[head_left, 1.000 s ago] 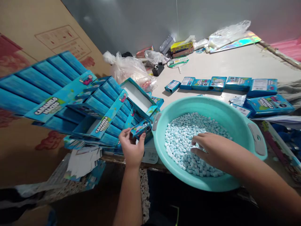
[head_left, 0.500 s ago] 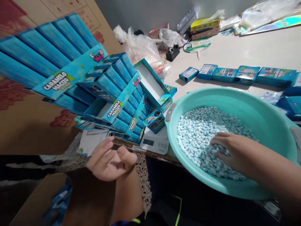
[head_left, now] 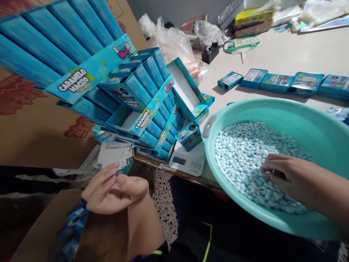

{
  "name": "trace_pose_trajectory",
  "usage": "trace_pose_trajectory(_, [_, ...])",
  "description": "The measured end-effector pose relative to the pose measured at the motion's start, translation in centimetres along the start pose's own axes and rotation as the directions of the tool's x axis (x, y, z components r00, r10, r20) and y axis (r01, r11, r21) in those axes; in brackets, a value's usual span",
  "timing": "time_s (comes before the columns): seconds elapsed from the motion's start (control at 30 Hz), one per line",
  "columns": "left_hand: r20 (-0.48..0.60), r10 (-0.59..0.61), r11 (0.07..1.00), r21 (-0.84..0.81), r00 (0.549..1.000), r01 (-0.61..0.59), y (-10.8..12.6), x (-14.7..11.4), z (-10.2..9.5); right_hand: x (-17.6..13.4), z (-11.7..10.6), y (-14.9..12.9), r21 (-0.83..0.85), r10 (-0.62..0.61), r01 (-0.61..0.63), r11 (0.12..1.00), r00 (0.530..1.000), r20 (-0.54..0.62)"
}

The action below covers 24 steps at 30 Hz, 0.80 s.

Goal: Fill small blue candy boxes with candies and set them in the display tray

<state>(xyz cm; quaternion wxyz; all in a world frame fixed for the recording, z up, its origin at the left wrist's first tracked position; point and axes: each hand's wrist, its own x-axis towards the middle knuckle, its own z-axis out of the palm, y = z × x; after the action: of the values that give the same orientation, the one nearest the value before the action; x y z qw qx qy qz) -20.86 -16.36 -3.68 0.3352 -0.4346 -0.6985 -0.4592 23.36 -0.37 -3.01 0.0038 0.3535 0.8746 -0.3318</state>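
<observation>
In the head view, my right hand [head_left: 289, 173] is down in a turquoise basin [head_left: 242, 198], its fingers curled in among many small pale blue and white candies [head_left: 242, 156]. Its fingertips are partly hidden by the hand and the candies. My left hand [head_left: 116, 191] is held palm up off the table's front edge, fingers loosely bent and apart, with nothing seen in it. Between the hands, a small blue candy box [head_left: 189, 136] with a dark round hole stands on a white digital scale [head_left: 188, 160].
Blue display trays [head_left: 114, 87] packed with boxes lean at left by a large cardboard carton [head_left: 24, 123]. An empty-looking blue tray [head_left: 188, 89] stands behind the scale. Several flat boxes [head_left: 276, 83] lie in a row behind the basin. Plastic bags [head_left: 174, 43] and a tape dispenser [head_left: 209, 53] sit farther back.
The view has shifted, so the table's things appear farther right. My left hand has moved left, away from the scale. My right hand stays among the candies, its fingers drawn closer together.
</observation>
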Motion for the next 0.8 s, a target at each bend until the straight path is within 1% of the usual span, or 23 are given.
trace_pose_trajectory(0.03, [-0.192, 0.059, 0.997, 0.05, 0.98, -0.051, 0.3, -0.2, 0.0, 0.0, 0.0, 0.0, 0.0, 0.006, -0.006, 1.0, 1.0, -0.014])
trace_pose_trajectory(0.07, [-0.346, 0.12, 0.991, 0.094, 0.931, -0.093, 0.7, -0.6, 0.1, -0.1, -0.1, 0.0, -0.001, 0.011, -0.011, 1.0, 1.0, -0.019])
trace_pose_trajectory(0.1, [-0.428, 0.167, 0.985, 0.109, 0.888, -0.133, 1.1, -0.9, 0.2, -0.1, -0.1, 0.1, -0.003, 0.016, -0.016, 1.0, 1.0, -0.016])
trace_pose_trajectory(0.13, [-0.426, 0.188, 0.982, 0.077, 0.885, -0.172, 1.5, -1.3, 0.4, -0.2, -0.2, 0.1, -0.005, 0.025, -0.025, 1.0, 1.0, -0.001])
trace_pose_trajectory(0.2, [-0.334, 0.198, 0.967, -0.084, 0.921, -0.239, 2.1, -2.0, 0.7, -0.2, -0.2, 0.3, -0.022, 0.063, -0.062, 0.998, 0.997, 0.04])
trace_pose_trajectory(0.23, [-0.299, 0.188, 0.955, -0.167, 0.935, -0.245, 2.2, -2.4, 0.8, -0.2, -0.3, 0.3, -0.038, 0.085, -0.083, 0.996, 0.995, 0.055])
trace_pose_trajectory(0.27, [-0.285, 0.166, 0.946, -0.222, 0.944, -0.234, 2.2, -2.6, 0.8, -0.2, -0.2, 0.4, -0.053, 0.099, -0.095, 0.994, 0.993, 0.064])
trace_pose_trajectory(0.3, [-0.303, 0.136, 0.946, -0.245, 0.943, -0.214, 2.2, -2.9, 0.6, -0.2, -0.2, 0.5, -0.066, 0.102, -0.097, 0.993, 0.992, 0.069])
trace_pose_trajectory(0.37, [-0.33, 0.091, 0.957, -0.231, 0.94, -0.174, 2.1, -3.3, 0.1, 0.0, -0.1, 0.7, -0.079, 0.08, -0.073, 0.994, 0.994, 0.079])
trace_pose_trajectory(0.4, [-0.298, 0.106, 0.959, -0.22, 0.949, -0.177, 2.3, -3.6, -0.2, 0.1, -0.1, 0.7, -0.077, 0.065, -0.058, 0.995, 0.994, 0.086])
trace_pose_trajectory(0.43, [-0.221, 0.156, 0.953, -0.223, 0.963, -0.206, 2.8, -3.9, -0.5, 0.2, -0.1, 0.6, -0.073, 0.055, -0.049, 0.996, 0.994, 0.094])
trace_pose_trajectory(0.47, [-0.122, 0.228, 0.938, -0.238, 0.966, -0.252, 3.7, -4.3, -0.6, 0.3, -0.1, 0.5, -0.066, 0.053, -0.047, 0.997, 0.993, 0.103])
trace_pose_trajectory(0.5, [-0.019, 0.295, 0.921, -0.262, 0.955, -0.289, 4.8, -4.6, -0.6, 0.4, -0.1, 0.3, -0.059, 0.055, -0.049, 0.997, 0.992, 0.11])
trace_pose_trajectory(0.53, [0.068, 0.349, 0.904, -0.289, 0.935, -0.316, 6.3, -5.0, -0.3, 0.5, -0.1, 0.1, -0.051, 0.057, -0.051, 0.997, 0.992, 0.109])
trace_pose_trajectory(0.57, [0.092, 0.354, 0.904, -0.289, 0.931, -0.315, 7.9, -5.3, 0.2, 0.5, -0.1, -0.2, -0.045, 0.057, -0.053, 0.998, 0.994, 0.098])
trace_pose_trajectory(0.6, [0.105, 0.301, 0.923, -0.282, 0.948, -0.261, 9.6, -5.6, 0.9, 0.5, 0.0, -0.4, -0.042, 0.057, -0.054, 0.998, 0.995, 0.078])
trace_pose_trajectory(0.63, [0.152, 0.233, 0.938, -0.294, 0.961, -0.181, 11.2, -5.8, 1.9, 0.5, 0.0, -0.6, -0.042, 0.056, -0.054, 0.998, 0.997, 0.053])
trace_pose_trajectory(0.67, [0.23, 0.143, 0.947, -0.314, 0.963, -0.065, 12.5, -5.9, 3.0, 0.5, 0.1, -0.8, -0.043, 0.054, -0.053, 0.998, 0.998, 0.028])
trace_pose_trajectory(0.7, [0.316, 0.061, 0.942, -0.333, 0.947, 0.05, 13.5, -6.0, 4.1, 0.4, 0.1, -0.9, -0.043, 0.052, -0.052, 0.998, 0.999, 0.011])
trace_pose_trajectory(0.73, [0.395, -0.007, 0.924, -0.35, 0.919, 0.157, 14.1, -6.0, 5.3, 0.4, 0.2, -1.0, -0.04, 0.049, -0.049, 0.998, 0.999, 0.004])
trace_pose_trajectory(0.77, [0.447, -0.061, 0.9, -0.361, 0.892, 0.243, 14.4, -6.0, 6.4, 0.4, 0.2, -1.0, -0.038, 0.049, -0.049, 0.998, 0.999, -0.005])
trace_pose_trajectory(0.8, [0.472, -0.098, 0.88, -0.37, 0.876, 0.298, 14.4, -5.9, 7.2, 0.4, 0.2, -1.0, -0.036, 0.049, -0.049, 0.998, 0.999, -0.013])
